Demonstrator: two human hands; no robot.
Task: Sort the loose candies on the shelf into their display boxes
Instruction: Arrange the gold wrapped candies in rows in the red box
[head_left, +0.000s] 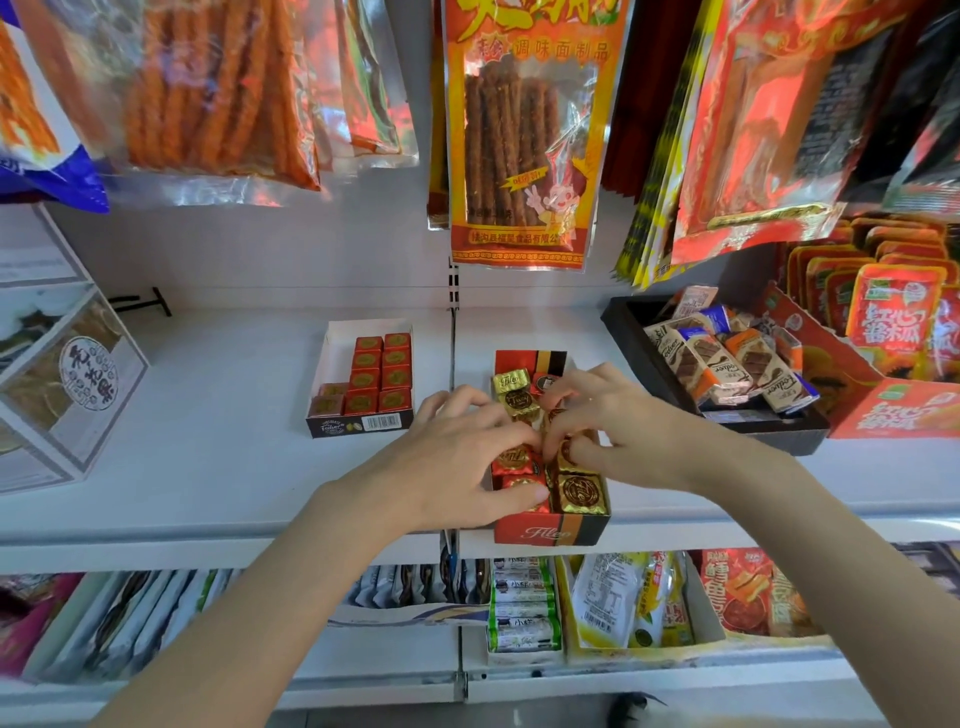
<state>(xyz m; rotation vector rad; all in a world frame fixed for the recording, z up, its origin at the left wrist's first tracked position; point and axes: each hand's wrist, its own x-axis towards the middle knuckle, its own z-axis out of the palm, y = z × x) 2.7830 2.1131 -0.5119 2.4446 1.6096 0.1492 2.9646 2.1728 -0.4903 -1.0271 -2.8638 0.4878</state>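
Both hands work inside the red display box (550, 530) at the shelf's (218, 441) front edge: left hand (457, 457), fingers relaxed, presses on red candies (511, 460); right hand (618, 431) pinches a gold-wrapped candy (563, 451). Leftward, a white box (332, 358) holds red squares; a black tray (631, 332) sits rightward.

Both hands cover middle candies (524, 405) in red box (550, 530); hanging packets (218, 88) blurred, cut off.
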